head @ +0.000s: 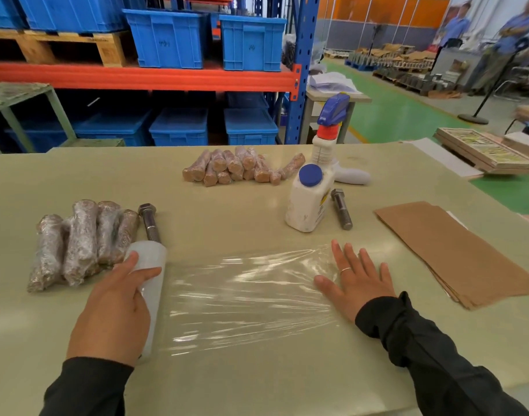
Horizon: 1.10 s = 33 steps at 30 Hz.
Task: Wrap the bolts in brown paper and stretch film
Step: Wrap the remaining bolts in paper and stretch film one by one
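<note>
Left hand (116, 298) holds the film roll (150, 292), which points up the frame, right hand (354, 279) lies flat and wide on the pulled-out film (245, 295) across the surface (257, 379), and a bare bolt (150, 222) lies just above the roll, nearer the left hand.

The pale green tabletop (242, 379) carries a stretched film sheet (245, 295) near the front, film-wrapped bundles (77, 244) and a bare bolt (150, 222) at left, paper-wrapped bundles (239, 168) far, a white bottle (306, 199), a second bolt (342, 209), and brown paper sheets (455, 253) at right.
</note>
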Tool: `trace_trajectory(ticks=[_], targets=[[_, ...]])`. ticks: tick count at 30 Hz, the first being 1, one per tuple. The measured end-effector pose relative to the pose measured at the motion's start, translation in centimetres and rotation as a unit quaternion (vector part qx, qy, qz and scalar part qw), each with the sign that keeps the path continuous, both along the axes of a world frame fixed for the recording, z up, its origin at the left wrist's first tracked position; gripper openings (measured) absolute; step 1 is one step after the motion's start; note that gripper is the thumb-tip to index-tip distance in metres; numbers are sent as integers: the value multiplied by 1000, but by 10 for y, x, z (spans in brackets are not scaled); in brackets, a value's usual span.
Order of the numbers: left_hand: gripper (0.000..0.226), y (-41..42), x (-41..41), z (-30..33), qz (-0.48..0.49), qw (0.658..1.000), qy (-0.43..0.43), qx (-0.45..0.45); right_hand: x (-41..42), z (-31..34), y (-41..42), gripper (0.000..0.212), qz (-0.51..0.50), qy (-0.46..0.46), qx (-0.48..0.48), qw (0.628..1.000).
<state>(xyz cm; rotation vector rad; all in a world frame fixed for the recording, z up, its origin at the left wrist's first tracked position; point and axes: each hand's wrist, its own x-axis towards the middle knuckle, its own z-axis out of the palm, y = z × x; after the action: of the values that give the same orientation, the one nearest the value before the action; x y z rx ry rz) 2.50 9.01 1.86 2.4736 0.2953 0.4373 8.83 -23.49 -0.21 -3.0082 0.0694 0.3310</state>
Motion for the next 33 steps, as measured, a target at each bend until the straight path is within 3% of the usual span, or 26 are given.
trace_trajectory(ticks=[3,5,7,8,10,13,17,22,26,30,33], targets=[[43,1,1,-2,5,1000,-6,-7,4,10,-3,78,-25,-33,124,991],[45,2,1,-4,6,1000,-17,-21,11,22,-16,79,-77,-115,218,966],[46,4,2,-5,13,999,-27,-40,23,32,-44,76,-143,-214,133,957],[46,5,2,-5,16,999,-28,-44,29,34,-61,70,-179,-212,57,959],[45,4,1,-6,14,999,-26,-39,37,36,-83,50,-237,-112,-55,963],[44,2,1,-7,9,999,-25,-27,38,31,-91,34,-209,-26,-137,968],[44,3,1,-9,11,999,-21,-32,38,36,-94,31,-190,-37,-121,974],[45,5,2,-10,10,999,-24,-39,27,59,-90,32,-227,-73,-18,971],[45,5,2,-9,14,999,-20,-30,-2,84,-31,32,-113,-209,9,971],[44,4,2,-7,15,1000,-8,-24,-38,71,56,21,136,-342,37,929],[44,2,1,-4,12,1000,-2,-20,-48,41,88,33,238,-307,14,921]])
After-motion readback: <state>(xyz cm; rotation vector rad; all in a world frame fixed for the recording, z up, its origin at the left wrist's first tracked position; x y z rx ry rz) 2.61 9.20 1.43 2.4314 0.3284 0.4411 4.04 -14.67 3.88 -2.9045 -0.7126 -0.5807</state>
